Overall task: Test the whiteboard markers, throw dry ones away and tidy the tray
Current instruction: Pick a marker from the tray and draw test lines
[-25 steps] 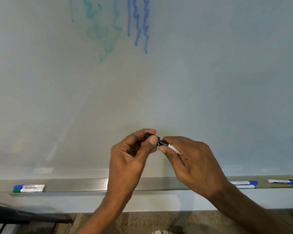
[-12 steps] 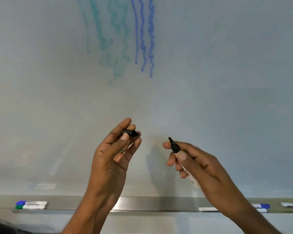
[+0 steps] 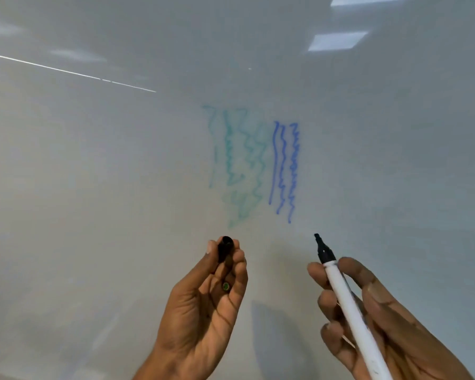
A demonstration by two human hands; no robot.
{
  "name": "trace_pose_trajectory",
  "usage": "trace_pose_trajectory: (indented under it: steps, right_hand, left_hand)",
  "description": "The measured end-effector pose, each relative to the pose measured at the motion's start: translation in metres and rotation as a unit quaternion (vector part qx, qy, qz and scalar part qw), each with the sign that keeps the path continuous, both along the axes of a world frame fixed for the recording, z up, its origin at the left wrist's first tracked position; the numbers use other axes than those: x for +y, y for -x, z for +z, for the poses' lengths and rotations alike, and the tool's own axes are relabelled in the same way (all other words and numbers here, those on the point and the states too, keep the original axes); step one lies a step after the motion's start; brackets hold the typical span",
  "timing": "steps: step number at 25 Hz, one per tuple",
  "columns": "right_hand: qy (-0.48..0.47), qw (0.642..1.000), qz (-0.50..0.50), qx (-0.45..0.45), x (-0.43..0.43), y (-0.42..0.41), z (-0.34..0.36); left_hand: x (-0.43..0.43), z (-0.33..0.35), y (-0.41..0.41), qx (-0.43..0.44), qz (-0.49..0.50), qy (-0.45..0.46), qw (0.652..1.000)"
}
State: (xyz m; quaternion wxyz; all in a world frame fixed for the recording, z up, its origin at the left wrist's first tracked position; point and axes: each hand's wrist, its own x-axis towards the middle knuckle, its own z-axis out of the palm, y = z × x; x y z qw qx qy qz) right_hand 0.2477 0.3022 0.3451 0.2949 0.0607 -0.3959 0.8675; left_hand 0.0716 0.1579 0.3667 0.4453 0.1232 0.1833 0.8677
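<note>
Head view:
- My left hand point(image 3: 200, 311) is in the lower middle of the frame, palm towards me, with the thumb and curled fingers pinching the black cap point(image 3: 225, 249) at the fingertips. The cap's open end points up at the camera.
- A ring point(image 3: 226, 286) with a green stone sits on one finger of that hand.
- My right hand point(image 3: 395, 333) is in the lower right, its fingers wrapped round the white barrel of the marker point(image 3: 348, 305).
- The marker is uncapped and slants up and to the left. Its black tip is just below the blue lines; whether it touches the whiteboard point(image 3: 93, 187) I cannot tell.
- My two hands are apart, with bare board showing between them.
- The whiteboard fills the whole frame behind my hands.
- Faint green scribbles point(image 3: 239, 165) run down the middle of the board, and just to their right are three wavy blue lines point(image 3: 284, 168), much stronger in colour.
- Ceiling lights point(image 3: 337, 41) reflect in the upper right, and a thin bright streak point(image 3: 66, 71) crosses the upper left.
</note>
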Motion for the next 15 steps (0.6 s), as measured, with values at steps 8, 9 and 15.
trace_pose_trajectory:
  steps: [8, 9, 15]
  right_hand:
    - [-0.291, 0.818, -0.495, 0.010, -0.031, 0.019, 0.067]
    - [-0.385, 0.725, -0.570, 0.021, -0.033, 0.022, 0.073]
    - [-0.458, 0.644, -0.613, -0.005, 0.015, 0.062, 0.119]
  left_hand:
    - [0.010, 0.057, 0.038, 0.471, 0.439, 0.070, 0.762]
    - [0.014, 0.060, 0.054, 0.559, 0.521, 0.083, 0.640]
    - [0.043, 0.101, 0.130, 0.660, 0.594, 0.079, 0.453]
